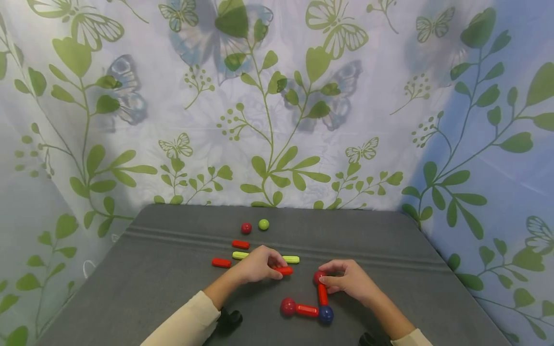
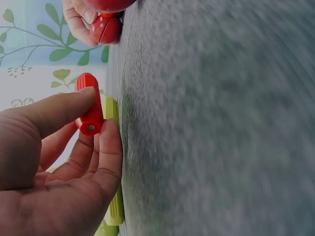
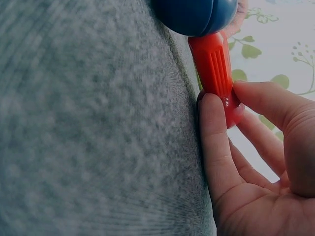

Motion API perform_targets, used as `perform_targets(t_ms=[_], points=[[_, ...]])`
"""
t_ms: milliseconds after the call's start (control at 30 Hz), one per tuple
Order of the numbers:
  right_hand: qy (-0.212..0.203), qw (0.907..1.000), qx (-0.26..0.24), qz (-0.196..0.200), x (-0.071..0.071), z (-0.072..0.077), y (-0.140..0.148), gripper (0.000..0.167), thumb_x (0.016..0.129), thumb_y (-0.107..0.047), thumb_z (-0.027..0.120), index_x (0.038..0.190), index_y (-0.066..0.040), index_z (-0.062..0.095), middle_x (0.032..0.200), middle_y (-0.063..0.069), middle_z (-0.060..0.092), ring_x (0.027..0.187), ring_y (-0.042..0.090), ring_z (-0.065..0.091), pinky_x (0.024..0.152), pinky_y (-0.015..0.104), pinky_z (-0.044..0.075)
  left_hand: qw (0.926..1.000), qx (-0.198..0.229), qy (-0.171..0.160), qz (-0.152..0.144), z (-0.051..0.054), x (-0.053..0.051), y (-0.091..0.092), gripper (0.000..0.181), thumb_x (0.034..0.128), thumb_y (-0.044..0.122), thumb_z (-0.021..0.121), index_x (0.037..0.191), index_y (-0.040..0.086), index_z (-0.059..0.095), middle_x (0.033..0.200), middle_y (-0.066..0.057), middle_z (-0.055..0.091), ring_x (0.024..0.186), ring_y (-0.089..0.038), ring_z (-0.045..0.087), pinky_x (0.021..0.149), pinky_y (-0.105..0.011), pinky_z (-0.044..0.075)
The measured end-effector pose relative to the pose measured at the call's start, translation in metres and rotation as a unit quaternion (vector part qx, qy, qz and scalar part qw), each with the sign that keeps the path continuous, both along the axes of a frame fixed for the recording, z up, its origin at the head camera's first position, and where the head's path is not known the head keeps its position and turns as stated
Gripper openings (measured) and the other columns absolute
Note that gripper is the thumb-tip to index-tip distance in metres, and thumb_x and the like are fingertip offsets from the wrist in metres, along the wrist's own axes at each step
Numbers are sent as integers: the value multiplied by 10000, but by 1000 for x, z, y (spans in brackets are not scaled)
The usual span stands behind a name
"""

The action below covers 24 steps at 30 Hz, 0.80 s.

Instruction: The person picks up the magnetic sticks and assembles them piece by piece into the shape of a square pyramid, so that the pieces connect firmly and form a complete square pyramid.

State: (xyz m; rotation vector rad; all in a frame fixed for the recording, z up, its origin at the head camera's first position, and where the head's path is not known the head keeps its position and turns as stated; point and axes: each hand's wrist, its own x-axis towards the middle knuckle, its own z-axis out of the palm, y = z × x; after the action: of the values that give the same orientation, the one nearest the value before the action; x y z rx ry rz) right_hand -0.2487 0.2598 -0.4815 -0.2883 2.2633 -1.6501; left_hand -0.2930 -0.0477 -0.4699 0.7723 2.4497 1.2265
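the left hand [image 1: 262, 264] pinched a short red rod [image 1: 284, 271] just off the dark table [image 1: 130, 293], its thumb on one side and fingertips on the other, the gap no wider than the rod. the right hand [image 1: 349, 281] had its thumb and fingers curled round the far red ball [image 1: 319, 277] of an l-shaped piece [image 1: 323, 302], gripping where that ball met the far rod [image 1: 322, 294]. a blue ball [image 1: 325, 315] made the corner, and the near rod [image 1: 307, 310] ran from it to the near red ball [image 1: 288, 307].

the grip looked the weak point: with the thumb bearing on one side of the pinched rod, an uneven squeeze could roll it out. if the right hand twisted or lifted only its own end, the side load could pull a joint apart at the blue ball, or swing the near rod round.

yellow-green plastic [image 1: 292, 259] lay just behind the left hand, which hid whether it was one rod or two; a low sweep could knock it. two loose red rods [image 1: 221, 263] lay farther left, and a loose red ball [image 1: 246, 228] and a green ball [image 1: 264, 224] sat beyond, likely to roll if bumped.
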Motion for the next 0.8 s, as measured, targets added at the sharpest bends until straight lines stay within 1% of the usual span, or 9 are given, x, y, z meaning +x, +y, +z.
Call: perform_targets(t_ms=[300, 533, 800], points=[[11, 10000, -97, 19, 0, -2, 1, 408, 918, -171, 774, 1236, 65, 676, 1181, 174, 690, 881, 242, 746, 764, 399, 633, 10000, -86, -22, 31, -2, 4, 22, 206, 840, 103, 840, 1020, 185, 783, 906, 80, 715, 816, -98, 623, 764, -254, 535], [6, 10000, 18, -28, 0, -4, 1, 412, 914, -194, 782, 1230, 51, 683, 1156, 155, 707, 883, 224, 740, 756, 391, 634, 9999, -73, -59, -70, -6, 4, 36, 193, 845, 118, 841, 1013, 195, 786, 908, 97, 728, 802, -79, 632, 750, -242, 539], [40, 9999, -66, 67, 0, -8, 2, 419, 916, -185, 780, 1238, 61, 672, 1164, 161, 704, 903, 221, 740, 766, 398, 633, 9995, -209, 144, -200, -12, 5, 47, 173, 837, 112, 847, 986, 181, 792, 855, 102, 714, 753, -59, 615, 692, -220, 521]])
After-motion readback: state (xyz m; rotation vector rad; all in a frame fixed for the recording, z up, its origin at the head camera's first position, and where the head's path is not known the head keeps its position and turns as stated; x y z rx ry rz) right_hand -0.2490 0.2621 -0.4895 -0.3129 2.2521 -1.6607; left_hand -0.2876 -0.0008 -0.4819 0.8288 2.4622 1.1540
